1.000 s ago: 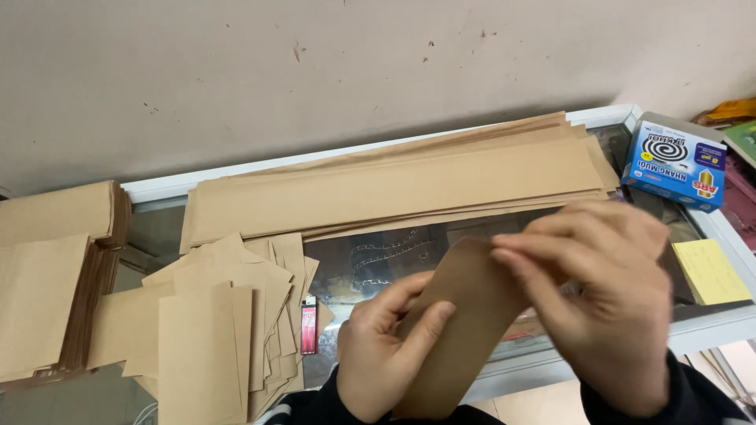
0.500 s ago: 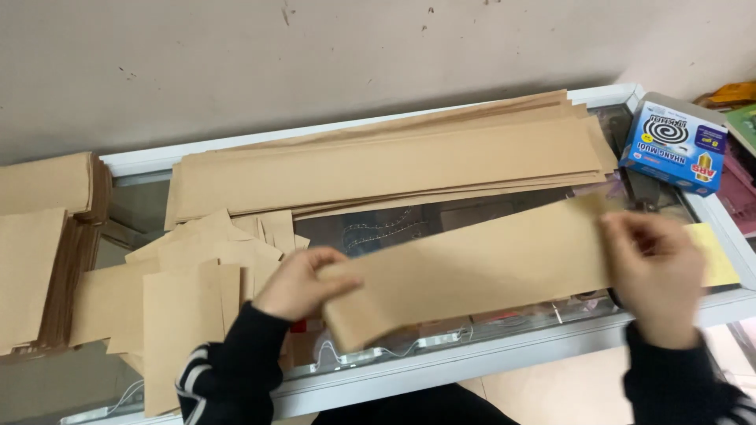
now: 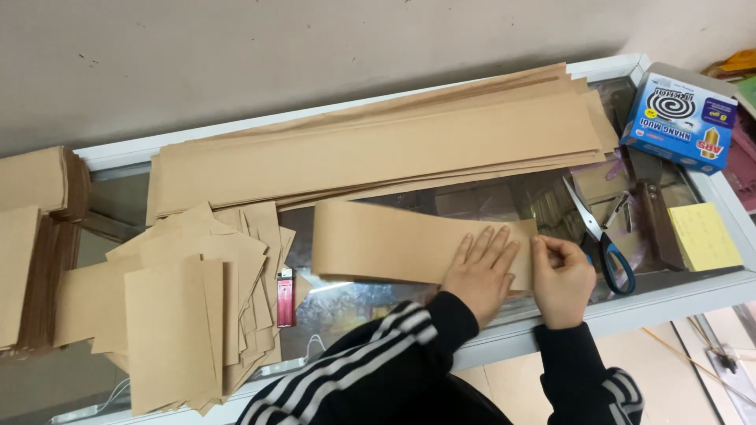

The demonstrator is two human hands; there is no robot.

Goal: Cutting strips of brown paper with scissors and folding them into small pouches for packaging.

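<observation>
Brown paper strip (image 3: 386, 240) lies folded on the glass worktop (image 3: 472, 197), and I judge the creasing step is in hand. My left hand (image 3: 479, 271) presses flat, fingers spread, on the strip's right end; my right hand (image 3: 561, 277) pinches that edge shut between thumb and fingers. The next move likely calls for firm pressure along the fold. Scissors (image 3: 602, 236) lie just beside.

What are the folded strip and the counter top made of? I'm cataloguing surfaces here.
Folded strip: apparently brown kraft paper, matte; it bends and lies flat under the left hand. Counter top: likely glass, glossy; it shows reflections and things beneath it.
</observation>
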